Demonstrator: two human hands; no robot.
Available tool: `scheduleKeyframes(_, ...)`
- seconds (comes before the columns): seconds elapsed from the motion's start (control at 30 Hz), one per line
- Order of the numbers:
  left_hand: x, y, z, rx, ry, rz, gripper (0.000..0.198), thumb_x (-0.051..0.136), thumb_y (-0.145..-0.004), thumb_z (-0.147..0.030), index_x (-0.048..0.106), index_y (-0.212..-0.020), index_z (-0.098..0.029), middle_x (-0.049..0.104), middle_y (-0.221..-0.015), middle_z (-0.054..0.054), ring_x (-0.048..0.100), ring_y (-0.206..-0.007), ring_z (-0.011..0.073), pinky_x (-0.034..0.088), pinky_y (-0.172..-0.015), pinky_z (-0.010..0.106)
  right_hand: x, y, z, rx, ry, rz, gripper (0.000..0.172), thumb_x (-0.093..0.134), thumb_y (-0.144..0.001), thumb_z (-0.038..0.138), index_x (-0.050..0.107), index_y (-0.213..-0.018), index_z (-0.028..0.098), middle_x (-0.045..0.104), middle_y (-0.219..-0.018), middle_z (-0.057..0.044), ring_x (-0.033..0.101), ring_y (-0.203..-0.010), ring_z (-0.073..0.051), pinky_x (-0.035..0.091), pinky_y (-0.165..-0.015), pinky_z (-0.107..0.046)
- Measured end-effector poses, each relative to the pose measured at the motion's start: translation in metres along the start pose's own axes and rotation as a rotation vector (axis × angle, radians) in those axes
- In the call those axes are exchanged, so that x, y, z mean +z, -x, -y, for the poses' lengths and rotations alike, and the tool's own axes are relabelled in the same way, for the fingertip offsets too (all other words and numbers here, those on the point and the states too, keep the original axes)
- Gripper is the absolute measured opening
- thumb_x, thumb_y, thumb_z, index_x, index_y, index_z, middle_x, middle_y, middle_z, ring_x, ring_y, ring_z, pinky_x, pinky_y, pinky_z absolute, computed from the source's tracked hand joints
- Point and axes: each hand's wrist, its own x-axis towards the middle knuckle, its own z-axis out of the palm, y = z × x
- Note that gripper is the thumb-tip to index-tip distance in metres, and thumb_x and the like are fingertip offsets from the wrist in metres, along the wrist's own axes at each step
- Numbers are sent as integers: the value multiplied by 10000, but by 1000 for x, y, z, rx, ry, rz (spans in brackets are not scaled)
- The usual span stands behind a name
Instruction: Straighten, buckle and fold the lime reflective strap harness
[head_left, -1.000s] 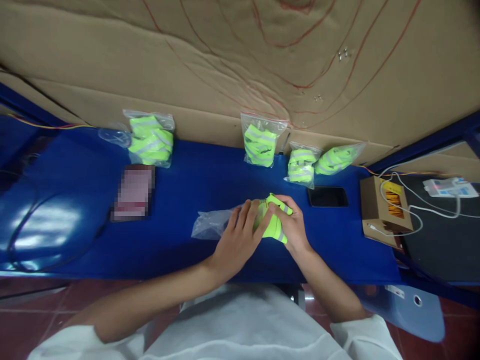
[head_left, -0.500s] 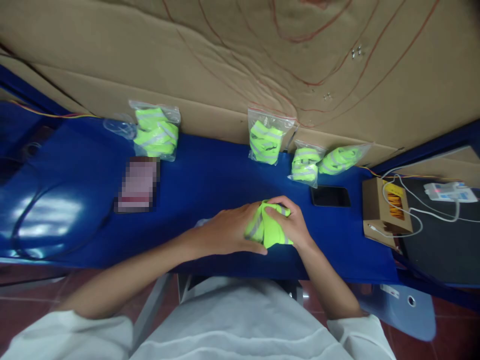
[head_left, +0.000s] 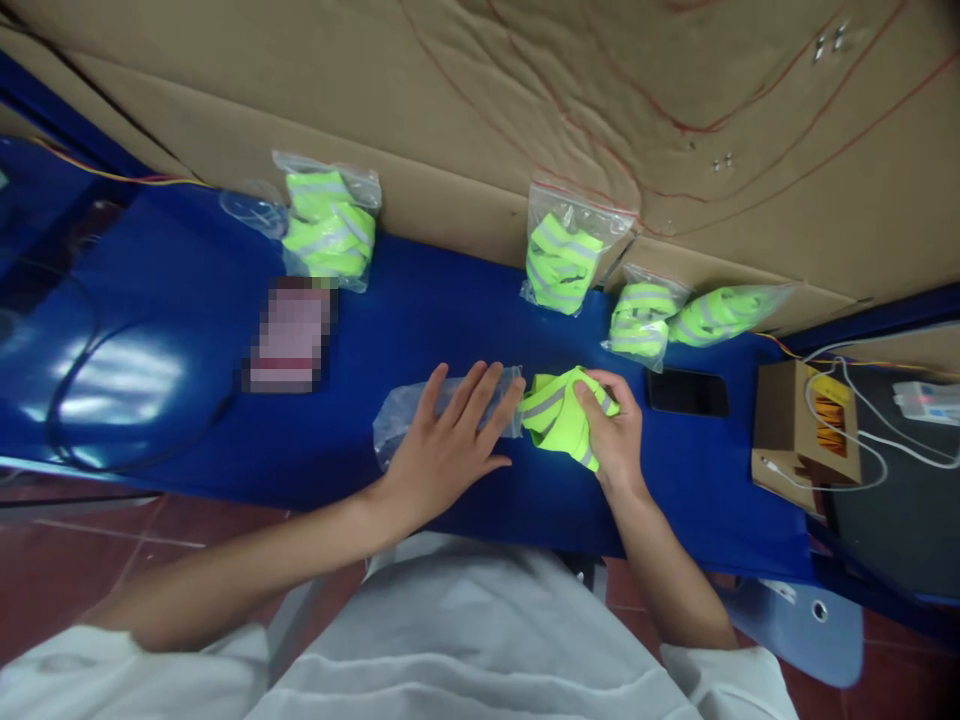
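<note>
Two bare hands are side by side above a blue table (head_left: pixel 442 290). The right hand (head_left: pixel 619 432) is closed around a yellow-green strap (head_left: pixel 559 415), thumb on top; the strap is folded into a loose bundle with grey bands and sticks out to the left of that hand, into the gap between the two. The left hand (head_left: pixel 442 450) is open, palm down, its fingers spread over a clear bag (head_left: pixel 399 415). The bag shows to the left of that hand and between its fingers; whether the palm presses on it or only hovers, I cannot tell. Its right edge comes right up to the strap's left end, and contact there is unclear.

Beyond and left of the left hand is the left pack (head_left: pixel 330 230), with a blurred-out pink thing (head_left: pixel 289 340) on the near side of it. The middle pack (head_left: pixel 562 262) is beyond the right hand and slightly left, the small pack (head_left: pixel 643 318) straight beyond, and the end pack (head_left: pixel 724 315) beyond and right. Just right of the right hand lies a phone (head_left: pixel 688 393); farther right is a box (head_left: pixel 776 425) with a white cable (head_left: pixel 885 465) across it.
</note>
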Motion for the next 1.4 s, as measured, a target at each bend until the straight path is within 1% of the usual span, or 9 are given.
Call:
scheduleKeyframes(0.1, 5, 1, 2, -65, 30, 32, 977, 657, -927, -522, 131, -1648, -126, 274, -1653, 250, 315, -1523, 420, 260, -1227, 630, 0, -2, 4, -67, 82, -37, 279, 764, -850, 449, 723, -1020, 231, 735, -1056, -29, 679, -991, -216, 526, -888, -348)
scheduleKeyframes(0.27, 18, -12, 5, -22, 67, 65, 945, 580, -969, -527, 65, -1650, -122, 229, -1668, 244, 253, -1552, 401, 204, -1236, 658, 5, -14, 21, -223, 246, 280, 180, 745, -876, 387, 735, -972, 235, 753, -1032, -23, 695, -1001, -211, 518, -932, -349)
scheduleKeyframes(0.4, 28, -23, 13, 3, 74, 47, 963, 582, -951, -578, 117, -1647, -102, 250, -1659, 256, 250, -1550, 414, 136, -1240, 685, 11, -19, 26, -303, 297, 386, 168, 712, -904, 385, 725, -993, 243, 755, -1048, -23, 695, -1021, -211, 514, -945, -351)
scheduleKeyframes(0.63, 2, 11, 3, -26, 74, 159, 850, 683, -918, -495, 350, -1590, -94, 445, -1567, 250, 451, -1441, 400, 291, -1210, 633, 13, -21, 12, -246, 274, 281, 272, 724, -889, 438, 715, -1077, 242, 750, -1107, -41, 692, -1037, -220, 537, -937, -364)
scheduleKeyframes(0.77, -15, 12, 7, -22, 123, 146, 912, 726, -878, -524, 317, -1614, -171, 414, -1601, 209, 429, -1463, 382, 286, -1226, 598, 14, -21, 10, -250, 295, 279, 405, 742, -867, 461, 678, -1212, 258, 737, -1169, -49, 672, -1110, -235, 542, -957, -384)
scheduleKeyframes(0.87, -10, 1, 11, -109, 150, 155, 1038, 745, -838, -584, 245, -1632, -142, 359, -1626, 227, 347, -1513, 388, 265, -1239, 584, 15, -15, 10, -247, 293, 284, 374, 737, -873, 464, 693, -1178, 255, 740, -1175, -48, 686, -1091, -236, 544, -969, -395)
scheduleKeyframes(1.03, -1, 6, 1, -220, 248, 278, 1060, 742, -833, -600, 216, -1639, -156, 471, -1561, 213, 432, -1462, 378, 301, -1213, 601, 15, -9, 9, -269, 323, 260, 337, 728, -891, 460, 693, -1159, 258, 738, -1171, -47, 695, -1072, -233, 542, -973, -397)
scheduleKeyframes(1.2, -4, 23, -17, -264, 224, 211, 1091, 754, -824, -591, 168, -1651, -186, 349, -1628, 236, 371, -1498, 399, 236, -1228, 633, 16, -6, 8, -424, 475, 305, 345, 670, -942, 445, 644, -1233, 261, 698, -1228, -81, 646, -1176, -247, 499, -1033, -428)
scheduleKeyframes(1.4, 16, 17, -25, -254, 210, 234, 1043, 762, -824, -572, 203, -1646, -257, 316, -1630, 276, 406, -1474, 420, 381, -1154, 589, 17, 5, 6, -468, 638, 333, 342, 616, -971, 459, 621, -1247, 257, 648, -1322, -129, 536, -1361, -309, 413, -1109, -524)
